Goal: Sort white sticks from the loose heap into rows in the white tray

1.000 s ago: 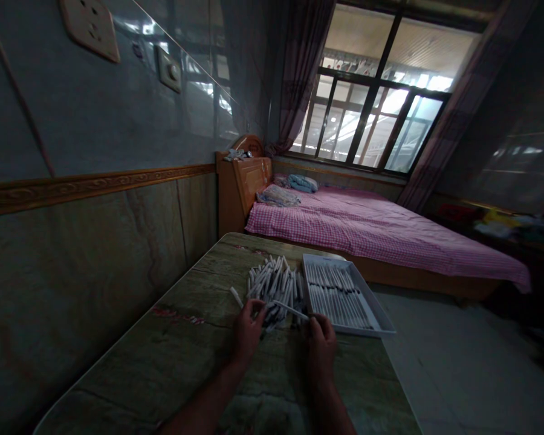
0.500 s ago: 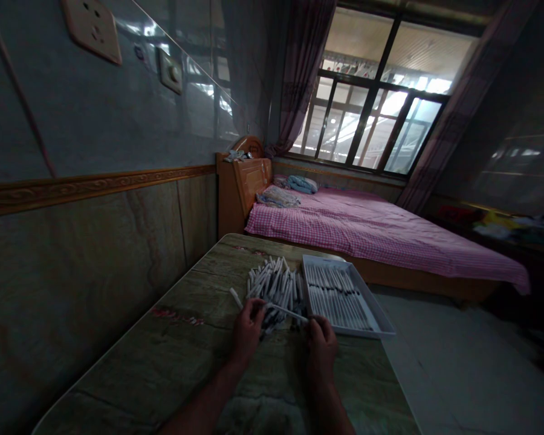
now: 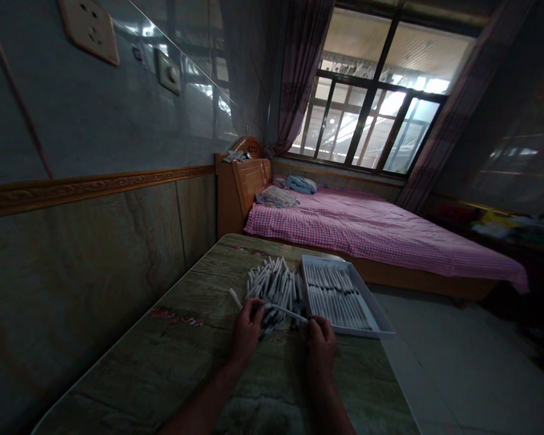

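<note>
A heap of thin white sticks (image 3: pixel 274 285) lies on a marbled table (image 3: pixel 172 356). To its right stands a white tray (image 3: pixel 375 319) with several sticks laid in rows. My left hand (image 3: pixel 246 331) and my right hand (image 3: pixel 320 345) are both closed at the near edge of the heap. Between them they pinch one white stick (image 3: pixel 286 312), which runs from the left fingertips to the right fingertips. One loose stick (image 3: pixel 234 297) lies apart, just left of my left hand.
The table stands against a tiled wall (image 3: pixel 95 241) on the left. Beyond it is a bed (image 3: pixel 367 232) with a pink checked cover, a wooden headboard (image 3: pixel 245 181) and a barred window (image 3: pixel 372 115). Floor (image 3: pixel 457 368) lies to the right.
The stick between my hands has dropped a little lower toward the heap; the hands have barely shifted.
</note>
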{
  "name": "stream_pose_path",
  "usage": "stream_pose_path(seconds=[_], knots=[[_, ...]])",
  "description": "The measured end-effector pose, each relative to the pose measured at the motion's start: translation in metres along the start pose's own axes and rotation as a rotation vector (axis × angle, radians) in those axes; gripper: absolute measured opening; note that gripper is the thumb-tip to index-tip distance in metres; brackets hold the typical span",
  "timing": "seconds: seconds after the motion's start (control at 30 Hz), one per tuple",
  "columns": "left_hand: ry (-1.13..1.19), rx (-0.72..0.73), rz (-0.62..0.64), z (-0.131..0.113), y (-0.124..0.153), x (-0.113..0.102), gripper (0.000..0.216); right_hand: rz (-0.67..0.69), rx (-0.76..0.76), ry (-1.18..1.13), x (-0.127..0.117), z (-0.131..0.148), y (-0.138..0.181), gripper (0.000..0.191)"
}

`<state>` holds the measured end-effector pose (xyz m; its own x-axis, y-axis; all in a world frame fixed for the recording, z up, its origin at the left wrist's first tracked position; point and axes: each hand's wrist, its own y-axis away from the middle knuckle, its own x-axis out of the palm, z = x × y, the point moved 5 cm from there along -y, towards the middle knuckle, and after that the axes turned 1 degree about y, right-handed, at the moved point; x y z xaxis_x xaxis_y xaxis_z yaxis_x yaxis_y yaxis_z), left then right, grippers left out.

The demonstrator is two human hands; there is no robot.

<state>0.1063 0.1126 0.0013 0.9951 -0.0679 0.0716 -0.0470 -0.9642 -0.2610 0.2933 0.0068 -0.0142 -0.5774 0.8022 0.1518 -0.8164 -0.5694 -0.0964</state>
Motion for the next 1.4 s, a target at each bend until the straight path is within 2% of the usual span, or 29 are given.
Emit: stream_pose_path(seconds=[0.17,0.37,0.7,0.83,1.03,1.4], knots=[[0.004,-0.031,-0.007,0.001,-0.001,-0.001,0.02,0.048,-0.057,0.021,0.002,0.003,0.001,0.022],[0.062,-0.11,-0.033,0.001,-0.001,-0.002,0.029,0.098,-0.039,0.045,0.006,0.009,0.003,0.018],[0.04,-0.078,-0.011,-0.009,-0.003,-0.005,0.03,0.104,-0.062,0.038,0.006,0.008,0.002,0.02],[0.076,-0.094,-0.01,-0.011,-0.003,-0.007,0.029,0.177,-0.121,0.126,0.01,0.014,0.005,0.025],[0.262,-0.181,0.002,-0.004,-0.008,-0.008,0.036,0.365,-0.167,0.245,0.022,0.019,0.015,0.032],[0.522,-0.346,0.049,0.007,-0.012,-0.001,0.045,0.414,-0.263,0.292,0.026,0.018,0.022,0.028]])
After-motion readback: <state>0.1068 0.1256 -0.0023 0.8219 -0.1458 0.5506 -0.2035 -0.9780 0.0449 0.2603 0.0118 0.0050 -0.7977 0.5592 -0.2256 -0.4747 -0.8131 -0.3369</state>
